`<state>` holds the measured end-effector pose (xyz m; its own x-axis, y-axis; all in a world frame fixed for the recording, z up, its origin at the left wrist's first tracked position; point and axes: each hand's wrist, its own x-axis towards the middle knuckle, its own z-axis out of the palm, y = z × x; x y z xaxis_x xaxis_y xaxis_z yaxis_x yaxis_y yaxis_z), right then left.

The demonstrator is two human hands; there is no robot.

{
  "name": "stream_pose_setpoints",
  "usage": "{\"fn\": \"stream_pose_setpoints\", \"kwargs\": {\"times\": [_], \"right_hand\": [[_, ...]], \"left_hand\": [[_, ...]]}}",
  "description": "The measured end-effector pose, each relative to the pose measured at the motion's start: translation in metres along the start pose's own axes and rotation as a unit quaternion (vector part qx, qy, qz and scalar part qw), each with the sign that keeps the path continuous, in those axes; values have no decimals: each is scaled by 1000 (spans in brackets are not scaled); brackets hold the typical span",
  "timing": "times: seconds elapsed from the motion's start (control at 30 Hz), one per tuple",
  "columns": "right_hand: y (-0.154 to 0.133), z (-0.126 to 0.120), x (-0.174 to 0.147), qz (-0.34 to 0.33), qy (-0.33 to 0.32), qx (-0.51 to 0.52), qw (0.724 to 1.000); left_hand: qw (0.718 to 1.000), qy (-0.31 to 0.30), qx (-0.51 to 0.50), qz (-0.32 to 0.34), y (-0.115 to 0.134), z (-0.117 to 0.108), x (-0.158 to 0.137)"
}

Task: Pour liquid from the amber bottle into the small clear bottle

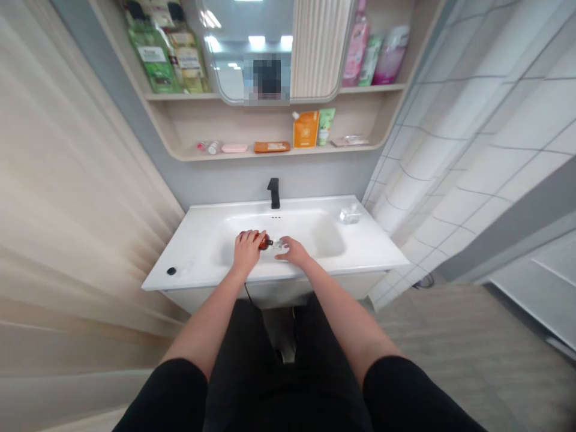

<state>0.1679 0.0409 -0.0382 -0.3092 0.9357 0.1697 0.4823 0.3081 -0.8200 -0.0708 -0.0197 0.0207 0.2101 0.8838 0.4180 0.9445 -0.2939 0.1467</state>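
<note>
Over the sink basin (330, 237), my left hand (247, 251) is wrapped round a brown, see-through bottle (264, 242). The bottle lies nearly on its side, its dark neck pointing right. Just beyond that neck, my right hand (294, 252) has its fingers curled round a small clear container (279, 245), whose exact kind is too small to make out. The bottle's mouth is at or very near the container; whether liquid flows between them cannot be seen. A round black cap (171, 271) lies on the counter to the left.
A black faucet (274, 193) rises behind the basin. On the right of the counter stands a clear box (350, 215). Above, a shelf (180, 152) carries an orange pouch (306, 129), a green tube (326, 126) and several bottles, around a mirror (252, 36). Curtains (81, 198) hang left.
</note>
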Motion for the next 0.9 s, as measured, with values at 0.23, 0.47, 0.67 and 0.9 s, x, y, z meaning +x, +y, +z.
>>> {"fn": "stream_pose_setpoints", "kwargs": {"times": [0.23, 0.47, 0.67, 0.9], "right_hand": [[-1, 1, 1, 0, 7, -7, 1000], [-3, 0, 0, -4, 9, -7, 1000], [-2, 1, 0, -11, 8, -6, 1000], [-3, 0, 0, -10, 7, -9, 1000]], "left_hand": [[1000, 7, -4, 6, 0, 1, 0], [1000, 13, 5, 12, 1, -1, -1], [1000, 17, -13, 15, 1, -2, -2], [1000, 16, 6, 16, 2, -3, -2]]}}
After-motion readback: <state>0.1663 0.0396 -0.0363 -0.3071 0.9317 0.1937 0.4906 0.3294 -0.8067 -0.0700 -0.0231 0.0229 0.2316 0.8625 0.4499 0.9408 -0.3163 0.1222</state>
